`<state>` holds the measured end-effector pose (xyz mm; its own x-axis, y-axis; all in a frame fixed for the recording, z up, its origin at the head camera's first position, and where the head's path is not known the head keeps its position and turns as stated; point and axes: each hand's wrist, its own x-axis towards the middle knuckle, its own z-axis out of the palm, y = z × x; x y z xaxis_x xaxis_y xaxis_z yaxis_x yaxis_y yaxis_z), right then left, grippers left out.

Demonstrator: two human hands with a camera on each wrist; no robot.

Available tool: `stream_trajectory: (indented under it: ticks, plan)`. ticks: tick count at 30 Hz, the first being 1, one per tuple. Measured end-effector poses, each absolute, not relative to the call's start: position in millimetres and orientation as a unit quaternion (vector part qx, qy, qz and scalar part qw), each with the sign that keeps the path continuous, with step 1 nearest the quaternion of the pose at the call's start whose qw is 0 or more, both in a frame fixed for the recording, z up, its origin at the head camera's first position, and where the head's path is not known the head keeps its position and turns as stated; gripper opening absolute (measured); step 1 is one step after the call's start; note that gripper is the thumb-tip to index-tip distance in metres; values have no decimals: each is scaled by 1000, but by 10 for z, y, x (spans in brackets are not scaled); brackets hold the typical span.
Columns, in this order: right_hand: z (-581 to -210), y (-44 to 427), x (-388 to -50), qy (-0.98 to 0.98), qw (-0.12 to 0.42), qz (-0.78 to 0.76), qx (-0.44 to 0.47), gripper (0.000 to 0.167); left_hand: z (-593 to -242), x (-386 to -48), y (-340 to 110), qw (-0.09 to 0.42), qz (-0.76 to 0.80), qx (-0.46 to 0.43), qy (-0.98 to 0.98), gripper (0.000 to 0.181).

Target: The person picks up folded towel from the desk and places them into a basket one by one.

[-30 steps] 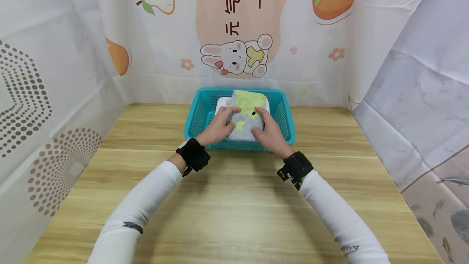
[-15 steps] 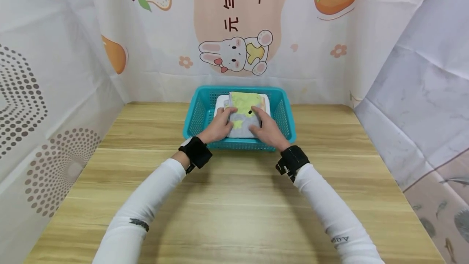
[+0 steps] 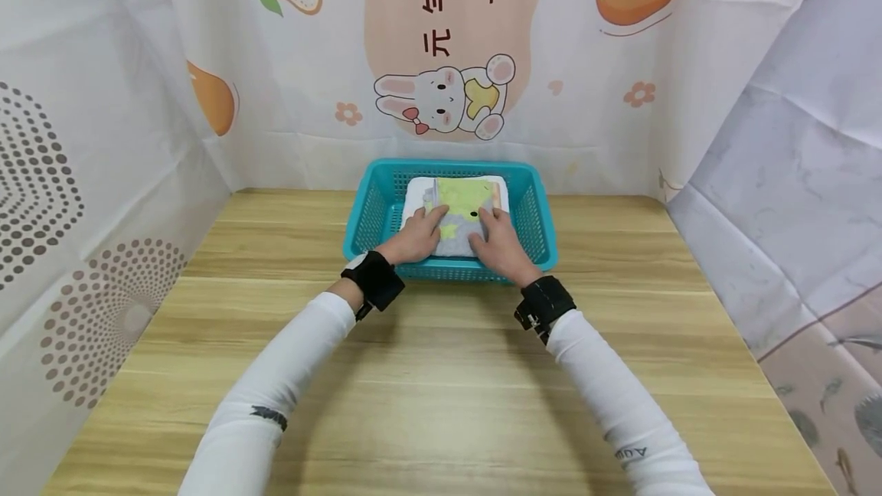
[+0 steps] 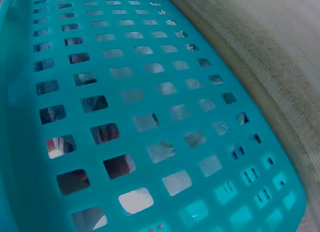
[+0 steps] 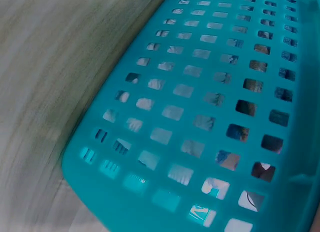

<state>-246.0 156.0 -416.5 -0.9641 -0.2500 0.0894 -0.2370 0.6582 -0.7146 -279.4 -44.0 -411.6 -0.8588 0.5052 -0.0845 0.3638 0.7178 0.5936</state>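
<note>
A folded yellow-green and grey towel (image 3: pixel 465 194) with a black dot on it lies on a folded white towel (image 3: pixel 416 194), inside a turquoise plastic basket (image 3: pixel 368 209). My left hand (image 3: pixel 416 237) holds the patterned towel's left side, and my right hand (image 3: pixel 501 243) holds its right side. On each hand a forefinger and thumb rest on the top face; the other fingers are partly hidden beside or under the cloth. Both wrist views show only the basket's perforated wall (image 4: pixel 165 106), and no hand is plainly visible there.
The basket stands at the back of a wooden table (image 3: pixel 441 381), close to a white printed curtain (image 3: pixel 296 98). More fabric hangs along both sides. Black bands (image 3: pixel 375 282) wrap my wrists, below white sleeves.
The patterned towel has come down and now lies flatter on the white one, with more of the white towel showing around it. Both hands have stayed on its sides and lowered with it.
</note>
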Motion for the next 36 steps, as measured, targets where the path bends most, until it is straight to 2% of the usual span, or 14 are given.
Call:
stream_trajectory:
  ticks: [6, 20, 26, 31, 36]
  plan:
    - [-4171, 1592, -2434, 919, 26, -374, -124, 59, -4145, -2768, -384, 126, 282, 230, 923, 51]
    - [-4151, 1671, -2350, 919, 24, -374, -118, 60, -4123, -2681, -335, 100, 286, 233, 924, 50]
    - [-4077, 1640, -2262, 937, -23, -317, -142, 56, -4091, -2501, -397, 33, 266, 228, 936, 47]
    - [-4002, 1642, -2157, 953, -81, -235, -172, 50, -4035, -2330, -497, -21, 216, 260, 941, 47]
    - [-4000, 1681, -1998, 952, -126, -172, -218, 48, -4039, -2147, -628, -41, 178, 280, 942, 49]
